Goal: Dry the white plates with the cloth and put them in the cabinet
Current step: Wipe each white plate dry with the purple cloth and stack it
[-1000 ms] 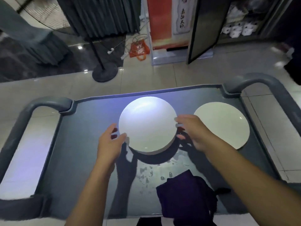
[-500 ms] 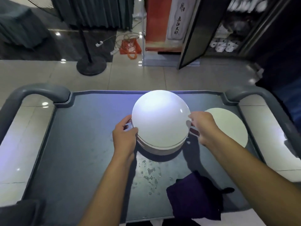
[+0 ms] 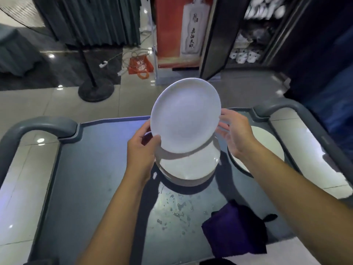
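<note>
Round white ceramic plate [image 3: 185, 115] held clear above the stack of white plates [image 3: 188, 167], tilted with its face toward the camera, probably so any wet film shows and the cloth can reach it. Left hand [image 3: 142, 148] gripping the lower left rim, thumb curled over the face and fingers out of sight behind, taking what looks like most of the weight. Right hand [image 3: 234, 131] at the right rim with fingers nearly straight and spread, touching the edge rather than clasping it, apparently only steadying the tilt; contact partly blurred. Stack left on the flat grey top of the service cart [image 3: 91, 180], near its middle, within easy reach of both arms. Single white plate [image 3: 267, 144] lying flat apart to the right, perhaps set aside as already dried, though impossible to confirm. Crumpled dark purple cloth [image 3: 235, 234] lying untouched at the near edge, just right of centre, beside scattered water droplets [image 3: 175, 211]. Open dark cabinet [image 3: 254, 31] beyond the cart with crockery on its shelves, door swung outward, ready to receive. Drying not yet begun on this plate; one hand likely to need freeing for the cloth.
</note>
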A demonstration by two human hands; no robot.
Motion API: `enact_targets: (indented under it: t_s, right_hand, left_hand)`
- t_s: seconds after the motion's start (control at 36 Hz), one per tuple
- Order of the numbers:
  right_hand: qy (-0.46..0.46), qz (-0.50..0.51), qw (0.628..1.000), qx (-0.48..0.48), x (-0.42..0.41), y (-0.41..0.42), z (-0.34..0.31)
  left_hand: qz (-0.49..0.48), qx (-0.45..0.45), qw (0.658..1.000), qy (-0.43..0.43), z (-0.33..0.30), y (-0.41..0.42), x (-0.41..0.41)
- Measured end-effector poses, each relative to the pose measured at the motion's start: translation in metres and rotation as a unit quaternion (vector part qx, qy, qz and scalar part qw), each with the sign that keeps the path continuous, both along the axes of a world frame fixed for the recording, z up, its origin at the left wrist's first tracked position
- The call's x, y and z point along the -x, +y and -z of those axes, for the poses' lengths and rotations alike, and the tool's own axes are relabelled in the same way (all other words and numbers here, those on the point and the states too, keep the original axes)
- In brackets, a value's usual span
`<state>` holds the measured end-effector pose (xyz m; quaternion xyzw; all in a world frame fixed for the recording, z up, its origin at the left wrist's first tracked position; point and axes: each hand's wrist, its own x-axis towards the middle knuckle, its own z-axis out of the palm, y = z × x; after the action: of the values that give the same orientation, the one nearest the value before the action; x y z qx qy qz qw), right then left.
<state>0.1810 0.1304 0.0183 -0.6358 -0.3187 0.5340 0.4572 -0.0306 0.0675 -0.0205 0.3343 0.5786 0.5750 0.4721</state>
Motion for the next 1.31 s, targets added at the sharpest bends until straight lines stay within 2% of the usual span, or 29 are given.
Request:
enact_targets:
  t_s: [0.19,0.36,0.5,0.61,0.75,0.83,0.89,0.97,1.06,1.11,1.17,1.22,1.31]
  right_hand:
    - [0.039,-0.014,0.997,-0.065,-0.006,0.000,-0.011]
    - [0.124,-0.044,0.985,-0.110,-0.007,0.001,-0.036]
    - [0.138,-0.097,0.981,-0.101,-0.011,0.008,-0.038]
    - [0.098,-0.191,0.975,-0.054,-0.016,0.008,-0.023]
    - [0.052,-0.269,0.959,-0.065,-0.037,-0.005,0.004]
    - [-0.055,-0.238,0.965,-0.100,-0.058,-0.038,0.029]
    - [-0.160,-0.277,0.939,-0.124,-0.079,-0.077,0.054]
    - [-0.254,-0.394,0.873,-0.133,-0.115,-0.140,0.097]
    - [-0.359,-0.488,0.771,-0.194,-0.140,-0.190,0.143]
    - [-0.425,-0.550,0.690,-0.201,-0.147,-0.211,0.164]
    - [-0.475,-0.576,0.631,-0.212,-0.148,-0.222,0.176]
    - [-0.508,-0.568,0.604,-0.233,-0.147,-0.226,0.181]
    - [-0.529,-0.545,0.602,-0.249,-0.142,-0.225,0.183]
  left_hand:
    - [0.136,-0.109,0.978,0.117,-0.045,-0.012,0.001]
    - [0.217,-0.136,0.957,0.138,-0.074,-0.025,0.000]
    - [0.164,-0.125,0.969,0.133,-0.068,-0.045,-0.013]
    - [0.087,-0.105,0.982,0.133,-0.055,-0.060,-0.031]
    - [-0.037,0.003,0.999,-0.011,-0.039,-0.071,-0.053]
    - [-0.071,0.035,0.991,-0.104,-0.032,-0.083,-0.060]
    - [-0.092,0.038,0.987,-0.126,-0.029,-0.092,-0.063]
    - [-0.117,0.043,0.983,-0.131,-0.027,-0.106,-0.067]
    - [-0.146,0.060,0.979,-0.127,-0.023,-0.120,-0.072]
    - [-0.151,0.064,0.978,-0.126,-0.023,-0.128,-0.076]
    - [-0.157,0.067,0.978,-0.123,-0.021,-0.135,-0.081]
    - [-0.163,0.069,0.977,-0.121,-0.020,-0.142,-0.085]
    - [-0.168,0.078,0.975,-0.126,-0.020,-0.151,-0.088]
